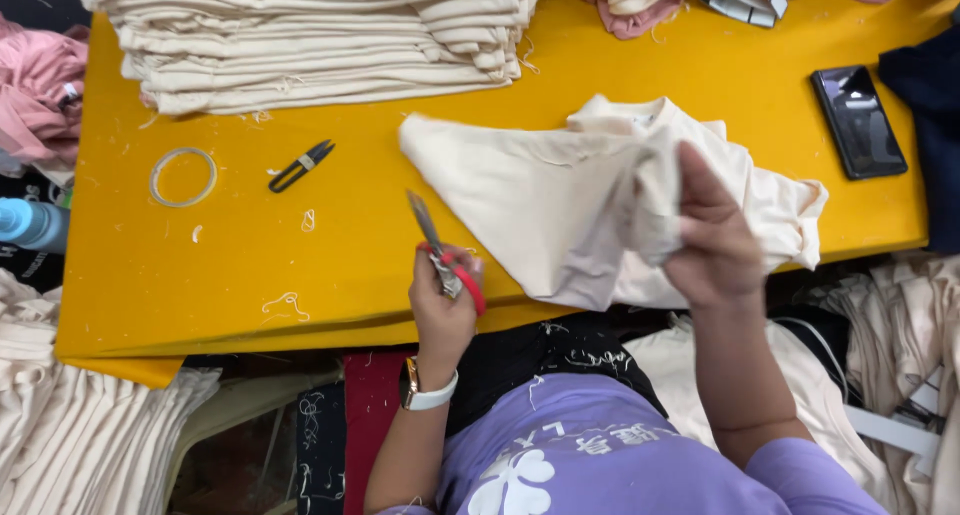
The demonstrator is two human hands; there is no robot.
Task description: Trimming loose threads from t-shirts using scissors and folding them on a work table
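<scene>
— What is the biggest thing here?
— A bright yellow flat worktop (250,245); everything else I place against it. On its far edge sits a tall stack of folded cream cloth pieces (320,40).

— And what is being handled?
— A cream cotton garment (540,200), bunched and partly lifted above the near right part of the worktop, its far folds resting on the yellow surface. The right hand (712,243) has its grip clamped on a gathered fold of that garment, just over the worktop's near edge.

— The other hand?
— The left hand (445,300), with a white-strapped watch at the wrist, hangs at the worktop's near edge. Its grip is closed around red-handled thread snips (440,255), the blade tip pointing away over the yellow surface, near the garment's lower left side but apart from it.

— Smaller things?
— A black smartphone (858,120) lies on the right side of the worktop. Left of centre lie a clear tape ring (152,180) and, just beside it, black thread snips (300,165). Loose thread scraps dot the surface.
</scene>
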